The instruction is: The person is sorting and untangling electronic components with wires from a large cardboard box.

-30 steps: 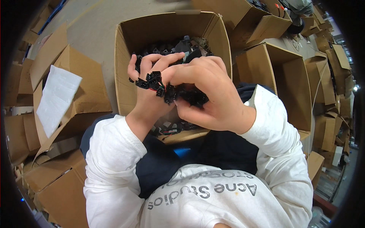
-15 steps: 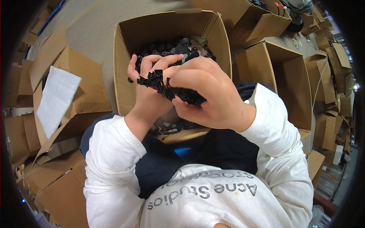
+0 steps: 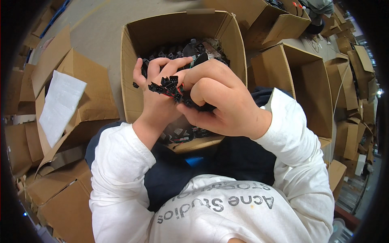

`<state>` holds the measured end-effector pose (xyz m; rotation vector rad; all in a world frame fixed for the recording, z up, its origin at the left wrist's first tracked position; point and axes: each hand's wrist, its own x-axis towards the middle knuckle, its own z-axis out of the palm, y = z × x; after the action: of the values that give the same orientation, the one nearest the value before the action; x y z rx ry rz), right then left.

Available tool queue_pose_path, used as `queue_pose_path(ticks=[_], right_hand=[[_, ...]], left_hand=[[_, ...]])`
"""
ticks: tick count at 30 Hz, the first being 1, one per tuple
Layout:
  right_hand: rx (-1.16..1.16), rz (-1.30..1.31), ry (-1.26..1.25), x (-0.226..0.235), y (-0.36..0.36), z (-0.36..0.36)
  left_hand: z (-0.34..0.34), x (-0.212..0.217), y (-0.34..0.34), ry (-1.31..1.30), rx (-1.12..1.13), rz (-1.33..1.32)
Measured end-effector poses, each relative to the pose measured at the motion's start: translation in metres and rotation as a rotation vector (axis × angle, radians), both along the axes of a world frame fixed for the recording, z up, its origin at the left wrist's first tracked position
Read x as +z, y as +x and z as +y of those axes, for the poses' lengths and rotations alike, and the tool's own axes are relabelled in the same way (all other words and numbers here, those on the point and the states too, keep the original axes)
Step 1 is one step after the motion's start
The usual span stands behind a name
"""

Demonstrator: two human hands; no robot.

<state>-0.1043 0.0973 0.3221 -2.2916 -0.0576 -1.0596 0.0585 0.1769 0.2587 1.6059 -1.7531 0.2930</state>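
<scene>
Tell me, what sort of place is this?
It looks like a warehouse or workshop, though I can't tell which. Open cardboard boxes stand all around on a grey floor, and the box in front of the person holds a heap of small black parts.

Workspace with a grey floor (image 3: 106, 38), crowded by open brown cardboard boxes (image 3: 92, 87).
A faded yellow line (image 3: 87, 17) crosses the floor, upper left; a small bright white light (image 3: 379, 92) glows, far right.

The right hand (image 3: 229, 103) curls in a pinch. Left of that grip and beside it, the left hand (image 3: 157, 106) holds its outer fingers (image 3: 156, 67) spread.
</scene>
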Motion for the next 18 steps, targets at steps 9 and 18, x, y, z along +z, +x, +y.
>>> queue_pose_path(ticks=[9,18], right_hand=[[-0.105,0.092,0.002,-0.0024,-0.0029,0.0051],[-0.142,0.05,-0.008,-0.0064,-0.0002,0.0046]], left_hand=[[-0.002,0.008,0.0017,0.053,0.013,-0.078],[-0.0029,0.0081,0.0056,0.043,0.059,-0.139]])
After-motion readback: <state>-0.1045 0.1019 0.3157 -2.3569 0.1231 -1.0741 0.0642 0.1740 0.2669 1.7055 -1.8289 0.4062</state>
